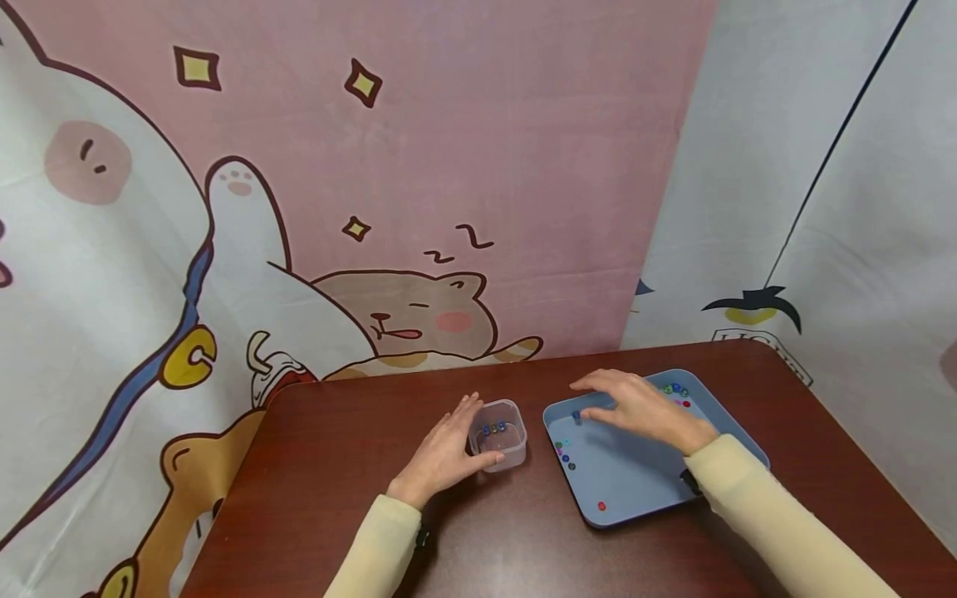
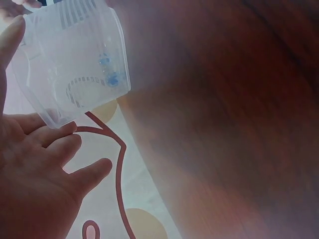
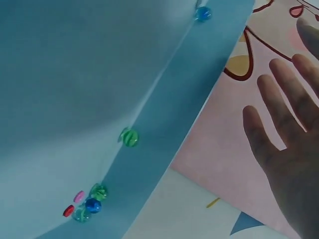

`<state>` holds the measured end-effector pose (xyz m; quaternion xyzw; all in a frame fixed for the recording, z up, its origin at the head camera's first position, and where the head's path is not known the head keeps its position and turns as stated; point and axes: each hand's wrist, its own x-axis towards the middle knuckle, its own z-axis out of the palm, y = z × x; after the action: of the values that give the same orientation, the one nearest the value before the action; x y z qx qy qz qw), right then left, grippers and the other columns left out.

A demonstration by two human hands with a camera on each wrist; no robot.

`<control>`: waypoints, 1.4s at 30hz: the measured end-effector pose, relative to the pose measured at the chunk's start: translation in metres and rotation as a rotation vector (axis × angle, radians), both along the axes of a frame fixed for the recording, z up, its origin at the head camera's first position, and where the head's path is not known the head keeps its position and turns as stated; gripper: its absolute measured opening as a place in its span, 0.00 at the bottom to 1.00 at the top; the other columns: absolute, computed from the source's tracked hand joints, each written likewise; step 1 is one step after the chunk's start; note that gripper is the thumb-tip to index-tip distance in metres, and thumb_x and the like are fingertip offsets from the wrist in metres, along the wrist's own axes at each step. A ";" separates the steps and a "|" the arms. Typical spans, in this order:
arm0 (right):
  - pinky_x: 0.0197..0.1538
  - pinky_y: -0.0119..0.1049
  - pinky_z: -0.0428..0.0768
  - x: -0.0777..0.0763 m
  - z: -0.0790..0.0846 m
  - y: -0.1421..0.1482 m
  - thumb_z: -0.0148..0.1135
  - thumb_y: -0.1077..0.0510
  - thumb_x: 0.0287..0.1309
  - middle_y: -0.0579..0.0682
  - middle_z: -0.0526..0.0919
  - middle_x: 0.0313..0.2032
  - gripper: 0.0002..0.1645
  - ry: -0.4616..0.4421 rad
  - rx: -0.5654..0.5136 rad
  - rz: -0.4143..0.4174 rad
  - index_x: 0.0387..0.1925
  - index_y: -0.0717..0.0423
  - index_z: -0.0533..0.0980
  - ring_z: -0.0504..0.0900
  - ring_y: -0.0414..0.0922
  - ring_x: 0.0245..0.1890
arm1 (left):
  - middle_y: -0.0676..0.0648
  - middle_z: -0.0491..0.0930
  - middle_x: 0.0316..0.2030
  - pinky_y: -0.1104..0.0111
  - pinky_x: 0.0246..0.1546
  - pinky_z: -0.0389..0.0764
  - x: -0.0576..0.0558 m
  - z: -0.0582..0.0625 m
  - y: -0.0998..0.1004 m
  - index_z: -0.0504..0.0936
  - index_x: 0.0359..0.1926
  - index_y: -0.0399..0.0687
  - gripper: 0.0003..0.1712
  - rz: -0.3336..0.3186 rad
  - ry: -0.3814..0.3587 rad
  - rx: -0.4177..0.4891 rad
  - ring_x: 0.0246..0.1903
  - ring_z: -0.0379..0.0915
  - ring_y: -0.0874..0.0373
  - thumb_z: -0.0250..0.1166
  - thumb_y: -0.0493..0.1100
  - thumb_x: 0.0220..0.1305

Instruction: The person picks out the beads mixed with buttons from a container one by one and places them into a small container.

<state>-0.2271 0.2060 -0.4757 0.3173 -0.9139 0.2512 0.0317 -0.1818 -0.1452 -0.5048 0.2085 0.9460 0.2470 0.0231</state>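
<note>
Box (image 1: 514,457) rests against spread fingers of left hand (image 1: 443,457) | tray (image 1: 635,486) of marbles (image 1: 676,388) beneath parted fingers of right hand (image 1: 639,405) | left-hand nudge could tip box, spilling contents

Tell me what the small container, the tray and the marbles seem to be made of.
Container: probably thin plastic, clear to slightly frosted; its contents show through the wall.
Tray: perhaps molded plastic, smooth and even blue with rounded corners, though coated metal can't be ruled out.
Marbles: likely glass, glossy and see-through, with color inside; clear plastic could look similar.
</note>
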 end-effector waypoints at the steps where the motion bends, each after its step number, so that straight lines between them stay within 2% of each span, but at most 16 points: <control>1: 0.60 0.56 0.79 -0.001 -0.001 0.001 0.75 0.51 0.61 0.50 0.84 0.57 0.27 -0.003 0.004 0.002 0.60 0.53 0.82 0.81 0.52 0.59 | 0.44 0.56 0.80 0.47 0.75 0.59 0.000 0.000 0.000 0.62 0.79 0.42 0.57 0.000 0.000 -0.002 0.79 0.50 0.48 0.70 0.70 0.60; 6: 0.57 0.52 0.82 -0.005 -0.009 0.002 0.74 0.51 0.63 0.47 0.86 0.53 0.24 -0.054 0.024 0.032 0.58 0.54 0.83 0.84 0.49 0.54 | 0.45 0.55 0.80 0.48 0.75 0.57 0.000 0.000 0.000 0.61 0.79 0.43 0.58 0.002 -0.004 -0.011 0.79 0.48 0.50 0.70 0.70 0.61; 11: 0.57 0.51 0.82 -0.006 -0.017 0.001 0.73 0.51 0.64 0.48 0.86 0.54 0.22 -0.118 0.043 0.065 0.57 0.54 0.84 0.84 0.49 0.55 | 0.44 0.55 0.80 0.49 0.75 0.58 0.001 0.000 -0.001 0.61 0.79 0.42 0.58 -0.001 -0.003 -0.010 0.79 0.49 0.49 0.70 0.70 0.61; 22: 0.60 0.53 0.80 -0.009 -0.030 -0.006 0.74 0.53 0.63 0.51 0.86 0.56 0.23 -0.158 0.068 0.089 0.58 0.55 0.84 0.84 0.52 0.58 | 0.45 0.55 0.80 0.49 0.75 0.57 0.002 0.000 -0.001 0.60 0.79 0.43 0.57 0.008 -0.011 -0.001 0.79 0.48 0.50 0.70 0.70 0.61; 34: 0.59 0.52 0.81 -0.010 -0.037 -0.006 0.74 0.59 0.61 0.51 0.86 0.54 0.20 -0.119 0.077 0.097 0.55 0.56 0.85 0.84 0.51 0.56 | 0.46 0.55 0.80 0.50 0.76 0.57 0.001 -0.001 -0.001 0.61 0.79 0.43 0.58 0.013 -0.009 0.006 0.79 0.48 0.51 0.69 0.71 0.60; 42: 0.56 0.52 0.82 -0.011 -0.040 -0.007 0.73 0.64 0.60 0.51 0.86 0.51 0.17 -0.071 0.120 0.137 0.51 0.57 0.86 0.85 0.52 0.53 | 0.46 0.55 0.80 0.49 0.75 0.57 0.001 -0.001 -0.001 0.61 0.79 0.43 0.58 0.010 -0.005 0.008 0.79 0.49 0.51 0.69 0.71 0.61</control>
<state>-0.2386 0.1985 -0.5156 0.3712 -0.9041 0.2087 -0.0369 -0.1803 -0.1458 -0.5057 0.2031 0.9460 0.2516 0.0235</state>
